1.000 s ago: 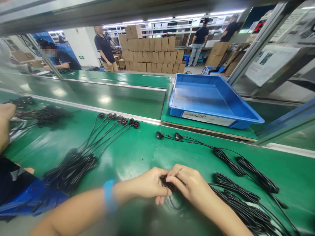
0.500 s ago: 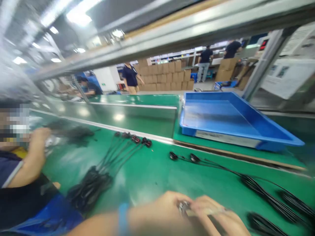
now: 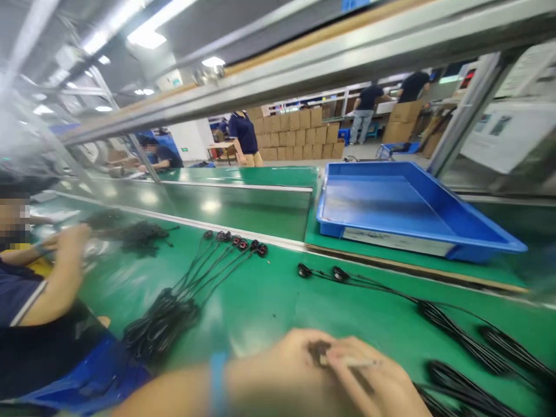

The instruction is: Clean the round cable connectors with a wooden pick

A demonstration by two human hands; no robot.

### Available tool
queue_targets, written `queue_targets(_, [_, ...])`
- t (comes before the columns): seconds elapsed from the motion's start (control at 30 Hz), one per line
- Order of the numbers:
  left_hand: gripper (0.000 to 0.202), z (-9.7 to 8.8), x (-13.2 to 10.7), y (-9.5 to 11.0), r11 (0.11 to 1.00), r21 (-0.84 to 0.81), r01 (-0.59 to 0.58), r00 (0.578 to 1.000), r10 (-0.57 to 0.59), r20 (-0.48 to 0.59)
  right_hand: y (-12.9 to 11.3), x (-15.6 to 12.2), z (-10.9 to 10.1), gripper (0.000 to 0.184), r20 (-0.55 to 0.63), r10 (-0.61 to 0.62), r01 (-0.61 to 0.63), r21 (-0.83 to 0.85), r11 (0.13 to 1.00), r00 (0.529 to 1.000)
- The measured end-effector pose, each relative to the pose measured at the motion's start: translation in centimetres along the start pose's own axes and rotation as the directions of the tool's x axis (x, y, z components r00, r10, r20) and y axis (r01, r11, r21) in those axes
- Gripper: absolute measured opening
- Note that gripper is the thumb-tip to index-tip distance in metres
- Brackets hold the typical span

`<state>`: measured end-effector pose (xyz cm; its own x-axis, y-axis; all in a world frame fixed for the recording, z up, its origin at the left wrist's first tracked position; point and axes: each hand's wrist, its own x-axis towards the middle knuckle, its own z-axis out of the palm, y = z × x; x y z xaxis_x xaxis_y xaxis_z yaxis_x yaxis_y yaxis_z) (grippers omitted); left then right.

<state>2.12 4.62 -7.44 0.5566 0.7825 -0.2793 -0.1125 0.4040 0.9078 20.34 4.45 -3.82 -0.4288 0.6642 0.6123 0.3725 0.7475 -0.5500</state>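
My left hand, with a blue band on its wrist, is closed around a small dark round part. My right hand meets it from the right, pinching a thin pale stick-like tool whose near end touches or nearly touches the part. Blur hides the finer detail of both. Just beyond my hands lie two black round cable heads, their black cords coiled to the right. Left of my hands is a bundle of black cables, with several round heads fanned out.
A blue tray sits on the raised ledge beyond the green worktop. Another person's arm works at the left beside more dark cables. A metal rail crosses overhead. Stacked cartons and people stand behind.
My hands remain together at nearly the same place, the right one turned slightly. The view has shifted a little and sharpened. A person in the background has moved slightly right.
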Motion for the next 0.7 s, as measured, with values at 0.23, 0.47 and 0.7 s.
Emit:
queue_targets(0.23, [0.057,0.2,-0.8,1.1,0.996,-0.052,-0.067,0.997,0.069,0.035,-0.8,-0.5,-1.3,0.019,-0.211,0.353,-0.332,0.127,0.934,0.912])
queue_targets(0.47, [0.060,0.5,-1.1,1.8,0.990,-0.084,-0.112,0.993,0.115,0.029,-0.7,-1.5,-1.5,0.023,-0.257,0.498,-0.483,0.124,0.867,0.828])
queue_targets(0.7, [0.076,0.4,-0.9,1.3,0.987,-0.132,-0.091,0.996,0.092,-0.004,-1.2,-0.9,-1.8,0.030,-0.170,0.426,-0.427,0.031,0.904,0.889])
